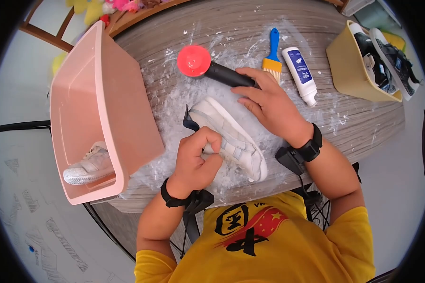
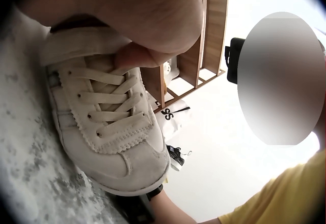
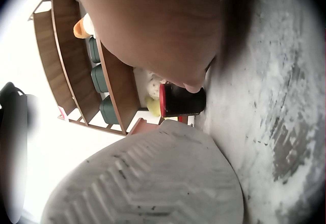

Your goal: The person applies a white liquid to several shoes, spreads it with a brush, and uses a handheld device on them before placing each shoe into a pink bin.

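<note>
My left hand (image 1: 196, 158) has curled fingers and grips a white lace-up shoe (image 1: 233, 141) by its opening. In the left wrist view, the thumb (image 2: 137, 57) lies by the tongue above the laces. The shoe rests on its side on the powder-covered table; its patterned sole (image 3: 147, 183) faces the right wrist camera. My right hand (image 1: 271, 101) lies over the end of a black-handled tool with a round red head (image 1: 193, 60). Its fingers are fairly straight along both sides of the handle, and the thumb sits apart from it in the head view.
Beyond the right hand lie a blue-handled brush (image 1: 273, 49) and a white bottle (image 1: 300, 75). A pink bin (image 1: 132, 104) on the left holds another white shoe (image 1: 90, 165). At the right, a yellow bin (image 1: 344, 70) holds dark shoes. White residue covers much of the table (image 1: 165, 28).
</note>
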Motion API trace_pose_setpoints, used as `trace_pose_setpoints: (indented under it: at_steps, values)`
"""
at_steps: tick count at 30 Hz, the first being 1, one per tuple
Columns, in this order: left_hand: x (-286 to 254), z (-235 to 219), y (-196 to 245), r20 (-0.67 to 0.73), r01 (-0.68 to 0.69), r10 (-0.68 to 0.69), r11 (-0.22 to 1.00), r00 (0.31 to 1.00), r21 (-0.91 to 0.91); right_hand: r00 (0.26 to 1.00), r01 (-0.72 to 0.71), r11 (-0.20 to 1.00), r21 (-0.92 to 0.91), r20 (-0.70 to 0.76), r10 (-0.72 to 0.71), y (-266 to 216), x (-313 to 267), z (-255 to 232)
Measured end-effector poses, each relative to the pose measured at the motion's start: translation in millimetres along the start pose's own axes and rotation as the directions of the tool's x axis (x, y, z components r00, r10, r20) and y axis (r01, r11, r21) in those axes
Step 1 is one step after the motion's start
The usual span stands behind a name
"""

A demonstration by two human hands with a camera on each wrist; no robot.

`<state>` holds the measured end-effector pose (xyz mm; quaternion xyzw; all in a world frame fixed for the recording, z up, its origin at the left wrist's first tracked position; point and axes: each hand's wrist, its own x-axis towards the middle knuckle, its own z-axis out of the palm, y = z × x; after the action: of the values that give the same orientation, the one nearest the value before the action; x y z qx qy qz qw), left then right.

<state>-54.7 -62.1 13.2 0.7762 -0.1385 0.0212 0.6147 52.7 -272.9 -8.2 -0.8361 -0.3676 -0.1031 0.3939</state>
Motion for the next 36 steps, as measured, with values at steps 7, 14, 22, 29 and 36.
trace_pose_setpoints:
  at_steps: [7, 14, 22, 29, 36]
  values:
    - [0, 6, 2, 0.009, -0.034, 0.034, 0.999, 0.999, 0.016, 0.998, 0.0, 0.998, -0.06, -0.065, -0.004, -2, 0, -9]
    - [-4, -1, 0, -0.02, -0.071, 0.071, 0.997, 0.997, -0.007, 0.867, -0.492, 0.87, 0.016, 0.105, 0.488, -21, -9, -37]
    - [-4, -6, 1, 0.014, -0.125, 0.126, 0.991, 0.992, -0.054, 0.707, -0.644, 0.337, 0.687, 0.365, 0.606, -13, -6, -65]
    - [-8, -12, 5, -0.08, -0.085, 0.078, 0.993, 0.994, -0.087, 0.791, -0.594, 0.348, 0.726, 0.447, 0.417, -6, -9, -69]
    - [-5, -13, 6, -0.016, -0.15, 0.15, 0.989, 0.988, 0.003, 0.89, -0.455, 0.665, 0.592, 0.319, 0.325, -13, -13, -68]
